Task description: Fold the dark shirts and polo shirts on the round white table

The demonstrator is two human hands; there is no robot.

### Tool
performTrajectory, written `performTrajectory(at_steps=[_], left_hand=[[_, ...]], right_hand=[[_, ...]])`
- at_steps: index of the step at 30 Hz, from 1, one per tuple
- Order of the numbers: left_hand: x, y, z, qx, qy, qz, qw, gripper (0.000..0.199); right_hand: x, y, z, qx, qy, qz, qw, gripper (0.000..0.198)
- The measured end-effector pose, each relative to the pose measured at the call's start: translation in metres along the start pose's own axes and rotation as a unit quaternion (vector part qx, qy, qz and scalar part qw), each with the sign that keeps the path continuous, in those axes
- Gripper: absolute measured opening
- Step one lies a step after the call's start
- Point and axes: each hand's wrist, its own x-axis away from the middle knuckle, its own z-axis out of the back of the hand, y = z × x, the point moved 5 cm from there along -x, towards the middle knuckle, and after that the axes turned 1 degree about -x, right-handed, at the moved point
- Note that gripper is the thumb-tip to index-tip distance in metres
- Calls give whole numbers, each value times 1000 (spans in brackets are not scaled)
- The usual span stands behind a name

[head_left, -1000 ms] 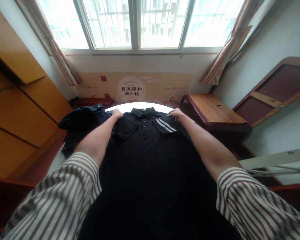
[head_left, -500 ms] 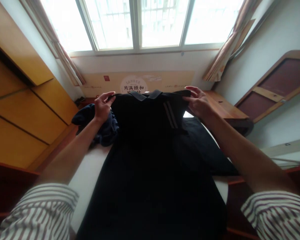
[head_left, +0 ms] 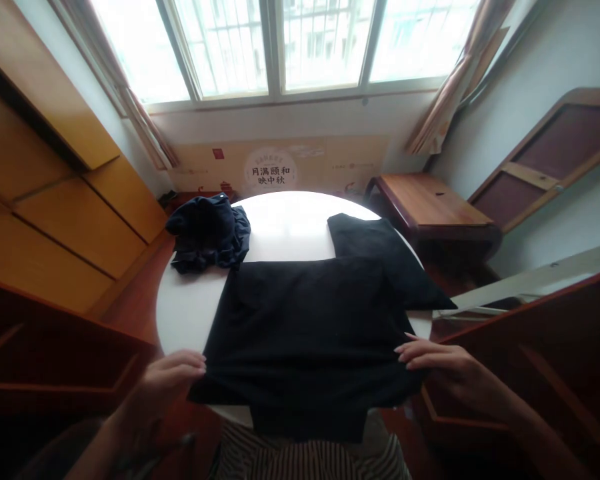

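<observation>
A black polo shirt (head_left: pixel 305 327) lies spread over the round white table (head_left: pixel 287 227), folded across with its near part hanging past the front edge. My left hand (head_left: pixel 173 373) pinches the shirt at its near left side. On the near right side, the fingers of my right hand (head_left: pixel 443 360) are closed on the same shirt. The collar is out of sight now. Beyond the shirt to the right lies another flat dark garment (head_left: pixel 397 257), partly covered by it. A crumpled dark blue garment (head_left: pixel 207 230) sits at the table's far left.
Dark red wooden furniture flanks the table on the left (head_left: pixel 55 373) and right (head_left: pixel 545 367). A small wooden table (head_left: pixel 430 200) stands behind to the right. Yellow cabinets (head_left: pixel 80 220) line the left wall, and a printed banner (head_left: pixel 320 163) runs below the window.
Both hands have come down and toward me from the raised shoulders, folding the shirt's upper part over to the near edge. The white tabletop behind it has come into view.
</observation>
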Motion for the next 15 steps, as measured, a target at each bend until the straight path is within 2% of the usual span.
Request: performTrajectory(at_steps=[3, 4, 6, 8, 9, 12, 15], left_hand=[[-20, -4, 10, -10, -22, 44, 999, 12], [-32, -9, 15, -15, -4, 70, 997, 11], [-62, -25, 26, -20, 67, 142, 987, 19], [-97, -48, 30, 1, 135, 224, 965, 34], [-116, -60, 27, 30, 146, 260, 954, 42], [-162, -90, 8, 114, 118, 372, 914, 60], [-182, -105, -5, 160, 89, 445, 876, 61]], right_hand=[[-9, -15, 12, 16, 33, 3, 999, 33], [-17, -18, 21, 19, 69, -7, 997, 27], [-40, -16, 40, 0, 157, -56, 986, 15], [-70, -3, 53, -44, 207, -132, 968, 27], [-86, 5, 56, -60, 215, -162, 961, 34], [-126, 28, 63, -46, 246, -231, 940, 47], [-149, 37, 65, -42, 261, -252, 931, 51]])
